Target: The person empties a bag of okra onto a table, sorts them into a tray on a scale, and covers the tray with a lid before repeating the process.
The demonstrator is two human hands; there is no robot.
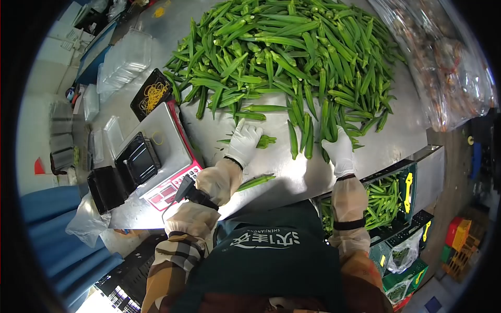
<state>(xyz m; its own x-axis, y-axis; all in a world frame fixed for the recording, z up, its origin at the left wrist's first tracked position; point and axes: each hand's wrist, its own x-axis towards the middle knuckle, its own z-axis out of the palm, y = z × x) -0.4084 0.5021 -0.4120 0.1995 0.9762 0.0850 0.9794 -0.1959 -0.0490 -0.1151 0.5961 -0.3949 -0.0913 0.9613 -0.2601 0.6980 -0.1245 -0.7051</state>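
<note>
Okra sorting at a steel table (292, 177): work judged early, most of it left. A large okra heap (292, 47) covers the far half of the table, unsorted. The scale (162, 141) at the left carries one black tray (140, 159), and I see no pods in it; a second black tray (107, 187) sits just beside the scale, also apparently bare. A stack of clear lidded boxes (125, 60) and a tray of rubber bands (152, 94) wait further back. A green crate (389, 195) below the table's right edge already holds pods. Left hand (243, 142), white-gloved, lies palm down on the table, fingers (245, 129) loosely spread, touching a small okra pod (265, 141) just beside its thumb side; not clenched on it, as far as I can tell. Right hand (339, 148), gloved likewise, is curled around a few pods (326, 122) at the heap's near edge, fingers wrapped, pods running upward past the fingertips. One stray pod (255, 181) lies near the left forearm, apart from both hands.
</note>
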